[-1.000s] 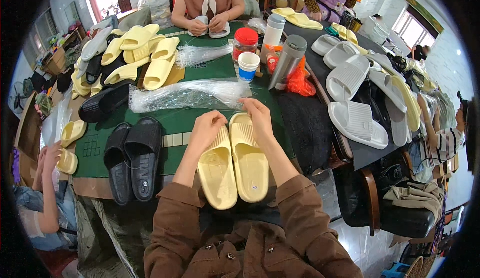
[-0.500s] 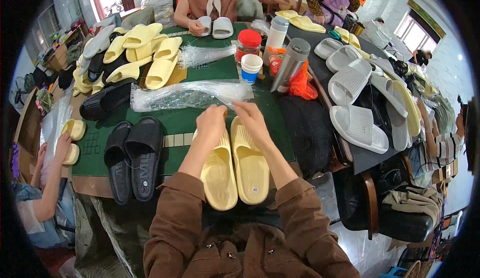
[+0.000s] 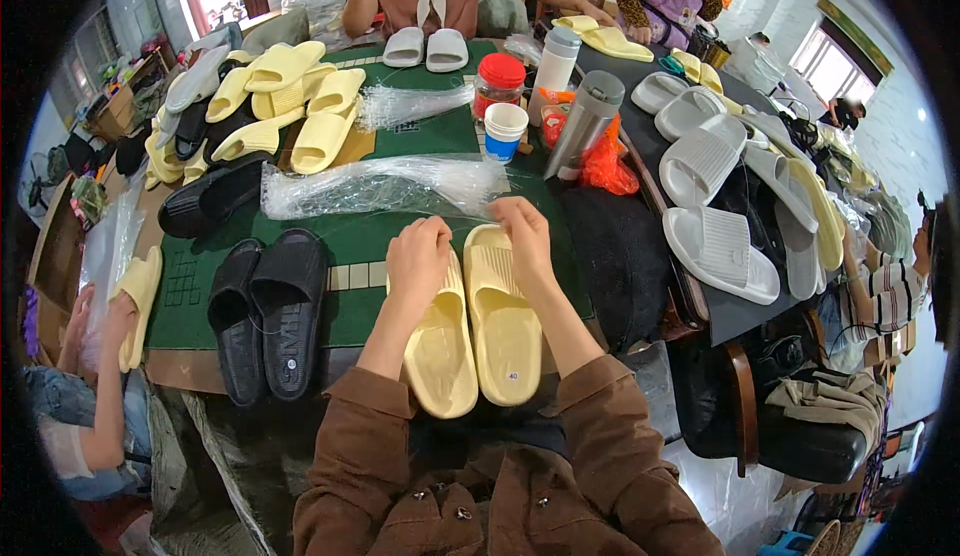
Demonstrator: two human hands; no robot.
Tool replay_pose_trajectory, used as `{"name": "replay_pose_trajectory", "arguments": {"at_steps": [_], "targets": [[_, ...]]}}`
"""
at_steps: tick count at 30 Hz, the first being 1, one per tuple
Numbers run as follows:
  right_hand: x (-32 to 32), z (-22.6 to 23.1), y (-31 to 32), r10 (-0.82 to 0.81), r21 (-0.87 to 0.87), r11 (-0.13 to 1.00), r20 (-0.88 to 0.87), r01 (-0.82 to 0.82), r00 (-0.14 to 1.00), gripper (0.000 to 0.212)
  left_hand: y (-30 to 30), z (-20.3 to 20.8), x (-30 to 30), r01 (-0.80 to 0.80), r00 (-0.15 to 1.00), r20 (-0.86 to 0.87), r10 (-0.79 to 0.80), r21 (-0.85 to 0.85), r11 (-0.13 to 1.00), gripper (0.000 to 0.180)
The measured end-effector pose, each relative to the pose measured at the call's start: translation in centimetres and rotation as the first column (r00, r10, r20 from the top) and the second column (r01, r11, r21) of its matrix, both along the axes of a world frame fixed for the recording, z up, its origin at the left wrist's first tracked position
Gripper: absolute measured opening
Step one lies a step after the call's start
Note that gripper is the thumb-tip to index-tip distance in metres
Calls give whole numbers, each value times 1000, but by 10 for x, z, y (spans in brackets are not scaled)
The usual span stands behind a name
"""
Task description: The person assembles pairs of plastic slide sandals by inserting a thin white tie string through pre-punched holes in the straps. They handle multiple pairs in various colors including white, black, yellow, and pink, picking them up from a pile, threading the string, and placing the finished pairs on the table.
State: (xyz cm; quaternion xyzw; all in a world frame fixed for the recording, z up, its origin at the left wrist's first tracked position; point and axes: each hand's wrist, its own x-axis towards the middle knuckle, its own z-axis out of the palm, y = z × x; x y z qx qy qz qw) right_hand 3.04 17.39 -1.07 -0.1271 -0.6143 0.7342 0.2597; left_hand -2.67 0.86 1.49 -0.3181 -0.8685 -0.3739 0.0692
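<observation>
A pair of pale yellow slide slippers [image 3: 505, 341] lies side by side at the table's near edge, toes away from me. Over the toe of the left slipper my left hand [image 3: 420, 261] is closed, fingertips pinched together. My right hand [image 3: 524, 241] is at the toe of the right slipper, its fingers curled in a pinch. Anything between the fingertips of either hand is too fine to make out. Just beyond them lies a bundle of thin clear plastic ties [image 3: 380, 186]. To the left sits a pair of black slides [image 3: 288, 306], with a thin strand between them.
Yellow, black and grey slippers are piled at the far left [image 3: 285, 71]. A red-lidded jar [image 3: 498, 81], a paper cup [image 3: 505, 131] and a steel flask [image 3: 588, 121] stand beyond my right hand. Grey slides [image 3: 720, 251] cover the right table. Co-workers sit around.
My right hand has shifted right, its fingers curling in. My left hand stays over the left slipper. The co-worker opposite has let go of the grey slides; the one at left has turned the yellow slippers.
</observation>
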Motion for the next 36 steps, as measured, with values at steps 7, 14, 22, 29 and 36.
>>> {"name": "replay_pose_trajectory", "arguments": {"at_steps": [7, 14, 22, 29, 36], "targets": [[0, 9, -14, -20, 305, 952, 12, 15, 1000, 20, 12, 10, 1, 18, 962, -272, -21, -12, 1000, 5], [3, 11, -16, -91, 250, 966, 61, 74, 994, 20, 13, -1, 0, 25, 997, -73, -18, 106, 994, 5], [-3, 2, -11, -135, 200, 970, -41, 140, 990, 19, 11, -1, 3, 46, 998, -44, -40, 144, 989, 6], [0, 10, -25, -70, 362, 931, 60, 44, 996, 21, 11, 2, 1, 39, 981, -194, 10, 250, 968, 10], [-10, -13, -5, -155, 125, 977, -157, 175, 975, 30, -20, 50, 87, 155, 974, -185, -134, 102, 983, 30]]}}
